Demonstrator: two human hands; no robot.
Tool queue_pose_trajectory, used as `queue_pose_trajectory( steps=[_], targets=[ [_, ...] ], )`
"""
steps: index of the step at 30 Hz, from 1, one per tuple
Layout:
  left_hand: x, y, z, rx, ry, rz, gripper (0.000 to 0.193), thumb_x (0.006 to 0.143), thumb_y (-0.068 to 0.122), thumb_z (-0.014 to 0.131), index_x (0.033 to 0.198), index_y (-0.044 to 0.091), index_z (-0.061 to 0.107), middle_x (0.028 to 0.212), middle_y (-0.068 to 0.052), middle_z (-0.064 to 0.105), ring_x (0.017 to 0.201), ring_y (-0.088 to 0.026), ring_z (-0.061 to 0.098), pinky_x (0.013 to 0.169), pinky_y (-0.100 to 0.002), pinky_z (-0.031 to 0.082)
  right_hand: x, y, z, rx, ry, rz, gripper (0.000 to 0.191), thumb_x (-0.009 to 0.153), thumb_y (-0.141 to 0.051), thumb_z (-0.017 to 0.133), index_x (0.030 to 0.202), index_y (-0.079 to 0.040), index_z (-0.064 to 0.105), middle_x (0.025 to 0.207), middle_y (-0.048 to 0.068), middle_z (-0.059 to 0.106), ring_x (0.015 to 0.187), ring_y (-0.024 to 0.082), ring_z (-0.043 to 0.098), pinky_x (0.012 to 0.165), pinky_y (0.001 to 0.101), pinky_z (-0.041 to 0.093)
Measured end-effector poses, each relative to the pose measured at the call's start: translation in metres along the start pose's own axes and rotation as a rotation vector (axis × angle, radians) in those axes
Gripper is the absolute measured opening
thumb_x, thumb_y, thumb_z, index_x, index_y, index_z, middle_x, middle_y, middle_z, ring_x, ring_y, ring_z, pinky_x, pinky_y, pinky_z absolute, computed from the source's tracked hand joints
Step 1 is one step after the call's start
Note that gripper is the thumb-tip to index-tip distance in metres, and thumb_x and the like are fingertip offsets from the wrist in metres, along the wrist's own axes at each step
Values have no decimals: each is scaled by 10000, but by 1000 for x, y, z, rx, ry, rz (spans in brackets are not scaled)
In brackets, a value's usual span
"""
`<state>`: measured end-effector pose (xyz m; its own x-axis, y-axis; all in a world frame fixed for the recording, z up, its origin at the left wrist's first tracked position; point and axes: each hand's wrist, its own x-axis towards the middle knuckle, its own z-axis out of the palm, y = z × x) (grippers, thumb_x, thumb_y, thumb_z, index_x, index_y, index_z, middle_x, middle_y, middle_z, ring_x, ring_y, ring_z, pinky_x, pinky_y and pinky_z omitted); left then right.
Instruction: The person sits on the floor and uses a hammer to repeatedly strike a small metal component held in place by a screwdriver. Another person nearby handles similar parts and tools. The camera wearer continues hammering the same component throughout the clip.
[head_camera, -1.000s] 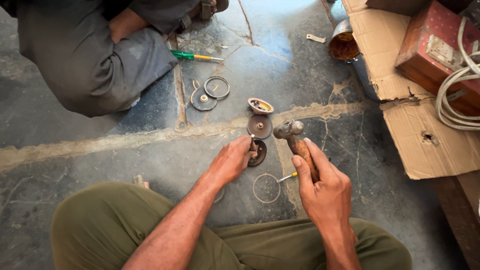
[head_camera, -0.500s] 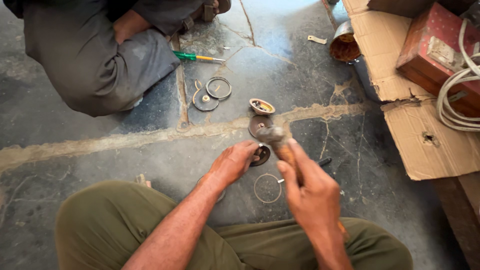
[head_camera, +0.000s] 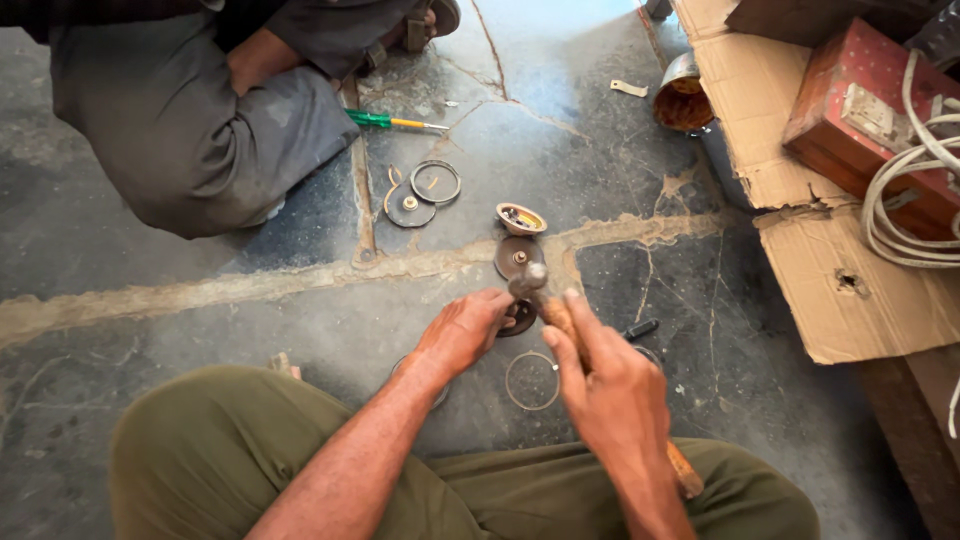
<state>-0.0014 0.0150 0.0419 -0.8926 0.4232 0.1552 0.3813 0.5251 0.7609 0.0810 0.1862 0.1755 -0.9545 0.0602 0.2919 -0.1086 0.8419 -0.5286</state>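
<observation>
The person sits on the stone floor (head_camera: 200, 300) with legs crossed. The right hand (head_camera: 610, 390) is wrapped tight around the wooden handle of a hammer (head_camera: 545, 300), and the metal head hangs just over a small dark round part (head_camera: 520, 318). The left hand (head_camera: 465, 328) is curled and its fingers (head_camera: 498, 305) press on that round part to keep it flat on the floor.

The fingers are very close to the hammer head. If the hammer comes down a bit crooked, I think it could hit them (that would hurt a lot). The part is small and round, so a hard knock on its edge could make it flip or skid away.

Just past it lie a dark disc (head_camera: 518, 256) and a little cup-shaped piece (head_camera: 521, 218). A thin wire ring (head_camera: 532, 381) lies near the knees. Farther off are another ring (head_camera: 436, 182), a green screwdriver (head_camera: 385, 120) and a second person's knee (head_camera: 200, 140). A jumping part could roll in among these things and get mixed up.
</observation>
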Motion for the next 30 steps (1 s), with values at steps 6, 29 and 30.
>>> queue_pose_trajectory(
  steps=[6,29,30],
  targets=[
    [0,-9,6,53,-17,3,155,881,50,627,1034,66,623,1025,-146,690,977,-410,677,781,-479,552,-13,-4,-11,316,379,-164,346,1068,-209,638,1396,-106,601,1113,146,734,895,284,736,799,368,584],
    [3,-2,2,-119,176,-115,136,880,147,734,959,45,691,972,-151,700,933,-354,691,784,-432,534,4,11,-11,-14,128,-17,428,967,-310,699,1348,-116,672,1049,196,756,873,385,745,693,440,570],
    [3,-2,3,-136,189,-109,142,876,148,737,962,44,692,978,-149,697,934,-351,692,783,-428,536,4,11,-11,-13,130,-20,426,970,-310,696,1348,-116,672,1055,195,757,878,382,747,696,438,572]
  ],
)
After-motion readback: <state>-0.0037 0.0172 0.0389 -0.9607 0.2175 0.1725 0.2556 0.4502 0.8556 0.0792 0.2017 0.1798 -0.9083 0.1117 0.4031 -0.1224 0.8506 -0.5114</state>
